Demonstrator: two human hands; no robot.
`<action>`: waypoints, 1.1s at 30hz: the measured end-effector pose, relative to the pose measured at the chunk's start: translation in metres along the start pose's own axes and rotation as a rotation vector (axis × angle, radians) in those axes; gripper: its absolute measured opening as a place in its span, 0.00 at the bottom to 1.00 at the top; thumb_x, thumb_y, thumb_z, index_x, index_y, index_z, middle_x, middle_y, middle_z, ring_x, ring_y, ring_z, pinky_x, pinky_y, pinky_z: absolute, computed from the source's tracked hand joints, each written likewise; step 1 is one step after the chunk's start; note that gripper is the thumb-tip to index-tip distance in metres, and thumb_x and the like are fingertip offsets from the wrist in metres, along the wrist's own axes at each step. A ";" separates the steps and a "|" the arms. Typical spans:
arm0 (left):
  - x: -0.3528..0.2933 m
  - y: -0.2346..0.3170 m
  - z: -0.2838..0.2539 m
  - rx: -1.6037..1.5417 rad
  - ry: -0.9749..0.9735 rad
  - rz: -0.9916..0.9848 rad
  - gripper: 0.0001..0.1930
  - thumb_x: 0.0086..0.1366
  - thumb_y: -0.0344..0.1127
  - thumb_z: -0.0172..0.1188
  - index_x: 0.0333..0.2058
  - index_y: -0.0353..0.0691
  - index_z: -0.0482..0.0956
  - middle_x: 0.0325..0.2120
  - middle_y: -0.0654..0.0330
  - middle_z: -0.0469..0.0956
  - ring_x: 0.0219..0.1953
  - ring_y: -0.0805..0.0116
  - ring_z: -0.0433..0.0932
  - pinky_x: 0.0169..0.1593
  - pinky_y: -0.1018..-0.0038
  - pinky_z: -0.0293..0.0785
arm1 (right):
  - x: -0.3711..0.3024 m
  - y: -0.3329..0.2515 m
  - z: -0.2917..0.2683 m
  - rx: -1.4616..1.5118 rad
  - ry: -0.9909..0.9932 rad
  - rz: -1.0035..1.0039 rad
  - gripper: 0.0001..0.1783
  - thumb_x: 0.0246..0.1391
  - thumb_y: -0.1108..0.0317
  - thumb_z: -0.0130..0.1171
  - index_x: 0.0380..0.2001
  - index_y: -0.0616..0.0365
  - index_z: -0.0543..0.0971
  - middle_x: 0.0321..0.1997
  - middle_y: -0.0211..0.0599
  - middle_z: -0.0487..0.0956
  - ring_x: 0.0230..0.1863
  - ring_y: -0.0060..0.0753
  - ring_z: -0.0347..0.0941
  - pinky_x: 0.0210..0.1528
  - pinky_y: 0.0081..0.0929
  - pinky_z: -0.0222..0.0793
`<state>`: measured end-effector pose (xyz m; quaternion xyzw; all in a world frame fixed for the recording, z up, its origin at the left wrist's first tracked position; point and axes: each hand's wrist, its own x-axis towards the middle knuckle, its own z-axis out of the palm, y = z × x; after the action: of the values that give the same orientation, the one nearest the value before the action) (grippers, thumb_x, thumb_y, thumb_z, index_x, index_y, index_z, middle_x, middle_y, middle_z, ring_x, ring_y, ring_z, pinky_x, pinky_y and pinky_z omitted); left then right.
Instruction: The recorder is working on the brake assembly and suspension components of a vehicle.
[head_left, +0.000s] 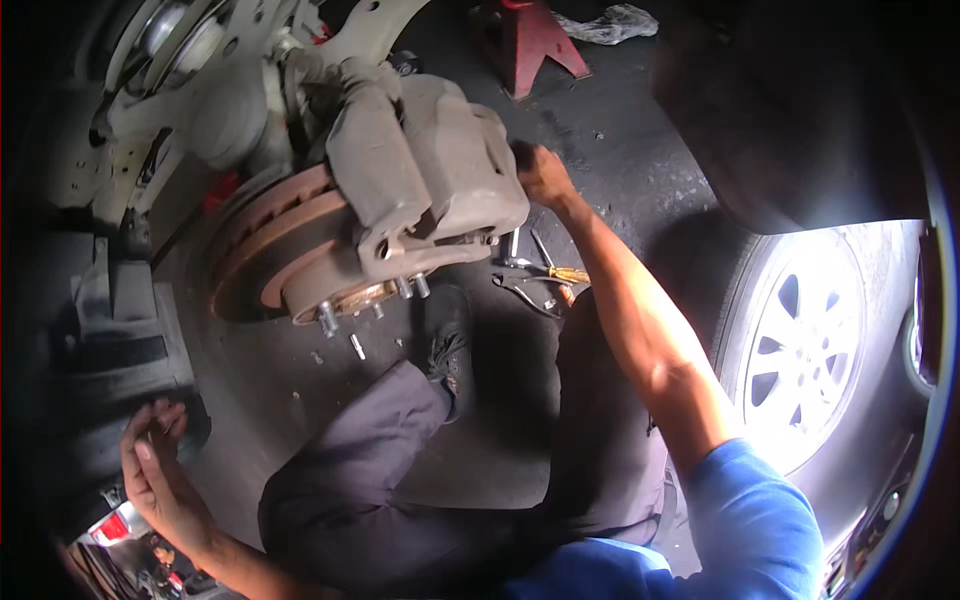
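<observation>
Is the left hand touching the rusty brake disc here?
Apart: the head view shows the left hand well below the brake disc, with floor visible between them.

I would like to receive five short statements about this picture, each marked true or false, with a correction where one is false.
1. The right hand is at the side of the brake caliper. True.
2. The left hand is gripping a screwdriver. False: it is raised at the lower left, and no screwdriver shows in it.
3. A spoked wheel is at the right side of the picture. True.
4. The stand near the top of the picture is blue. False: it is red.
5. A tool with an orange handle lies on the floor. True.
</observation>
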<state>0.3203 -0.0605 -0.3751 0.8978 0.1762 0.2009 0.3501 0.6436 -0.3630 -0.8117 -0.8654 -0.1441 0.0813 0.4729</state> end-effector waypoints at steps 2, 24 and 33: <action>-0.014 0.016 -0.001 0.040 -0.030 0.082 0.23 0.80 0.44 0.47 0.53 0.26 0.76 0.48 0.44 0.80 0.49 0.56 0.82 0.58 0.63 0.76 | -0.024 0.054 0.004 -0.247 -0.112 0.042 0.14 0.51 0.64 0.58 0.38 0.55 0.85 0.39 0.54 0.85 0.46 0.63 0.82 0.49 0.50 0.79; -0.033 0.112 0.115 0.106 -0.767 0.447 0.18 0.63 0.33 0.71 0.50 0.35 0.82 0.45 0.52 0.84 0.43 0.56 0.85 0.45 0.67 0.81 | -0.112 -0.109 -0.086 0.598 0.292 0.299 0.16 0.69 0.59 0.56 0.47 0.62 0.75 0.25 0.38 0.77 0.27 0.31 0.74 0.30 0.34 0.70; -0.062 0.135 0.208 -0.335 -0.896 -0.044 0.36 0.75 0.43 0.60 0.71 0.33 0.54 0.31 0.61 0.77 0.29 0.72 0.76 0.41 0.71 0.76 | -0.192 -0.294 -0.182 1.459 0.220 -0.020 0.17 0.75 0.61 0.47 0.59 0.57 0.66 0.28 0.36 0.73 0.25 0.30 0.73 0.29 0.25 0.72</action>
<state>0.3913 -0.2981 -0.4353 0.8234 -0.0078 -0.1877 0.5355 0.4620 -0.4206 -0.4651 -0.3329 -0.0131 0.0648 0.9407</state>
